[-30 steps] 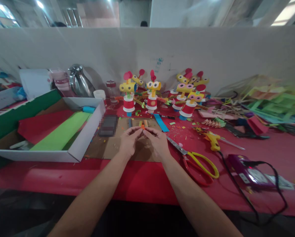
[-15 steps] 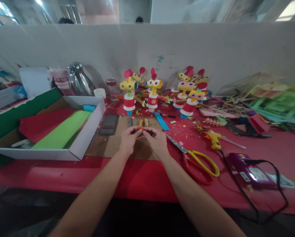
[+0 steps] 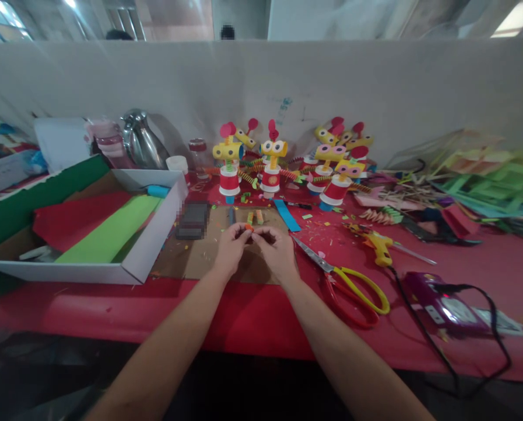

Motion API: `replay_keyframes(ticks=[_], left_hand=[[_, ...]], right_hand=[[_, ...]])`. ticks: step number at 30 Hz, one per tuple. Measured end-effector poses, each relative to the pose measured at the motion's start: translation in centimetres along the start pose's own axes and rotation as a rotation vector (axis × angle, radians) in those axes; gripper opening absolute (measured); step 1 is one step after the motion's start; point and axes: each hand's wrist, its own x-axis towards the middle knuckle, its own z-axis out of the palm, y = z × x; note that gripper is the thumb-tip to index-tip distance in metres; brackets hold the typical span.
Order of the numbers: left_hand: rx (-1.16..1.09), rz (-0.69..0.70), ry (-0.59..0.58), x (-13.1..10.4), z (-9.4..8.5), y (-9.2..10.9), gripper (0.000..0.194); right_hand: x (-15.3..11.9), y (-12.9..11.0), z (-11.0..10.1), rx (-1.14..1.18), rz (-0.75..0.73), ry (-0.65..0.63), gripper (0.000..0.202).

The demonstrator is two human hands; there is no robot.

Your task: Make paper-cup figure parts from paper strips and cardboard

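Over the brown cardboard (image 3: 195, 257), a small orange paper piece (image 3: 249, 228) is pinched between the fingertips of my left hand (image 3: 231, 248) and my right hand (image 3: 275, 250). Most of the piece is hidden by the fingers. Just beyond the fingertips lie two small folded paper strips (image 3: 259, 217), green and orange. A blue strip (image 3: 287, 216) rests at the cardboard's back right corner. Big scissors with red and yellow handles (image 3: 353, 286) lie to the right of my right hand, their blades pointing toward it.
On the left is a white box (image 3: 149, 234) with red and green paper. Several paper-cup figures (image 3: 270, 169) stand at the back. A yellow glue gun (image 3: 380, 248), a purple device (image 3: 440, 304) with a black cable and piled paper (image 3: 484, 175) are on the right.
Both hands have shifted very slightly, with the orange piece a touch further left between the fingertips. A head beyond the partition has moved left.
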Motion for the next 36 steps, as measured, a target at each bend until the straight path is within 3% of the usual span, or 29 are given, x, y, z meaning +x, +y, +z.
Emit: replay_keyframes(ticks=[9,21,26,29,32,36], left_hand=[[-0.025,-0.051,-0.008,-0.1,-0.1,1.0,0.012],[-0.185,-0.205,0.010,0.0,-0.8,1.4,0.031],[-0.238,-0.305,-0.044,0.0,-0.9,2.1,0.017],[-0.270,-0.425,-0.089,0.1,-1.2,2.4,0.022],[-0.298,-0.552,-0.118,0.3,-1.4,2.7,0.017],[-0.303,-0.587,-0.120,0.4,-1.6,3.1,0.006]], right_hand=[[0.3,0.1,-0.1,0.035,0.035,-0.056,0.027],[1.1,-0.1,-1.1,-0.082,-0.057,-0.074,0.020],[1.2,0.0,-1.2,-0.140,-0.146,-0.041,0.017],[1.2,0.0,-1.3,-0.166,-0.195,-0.035,0.014],[1.2,0.0,-1.4,-0.215,-0.295,-0.092,0.015],[1.1,0.0,-1.8,-0.275,-0.441,-0.146,0.022]])
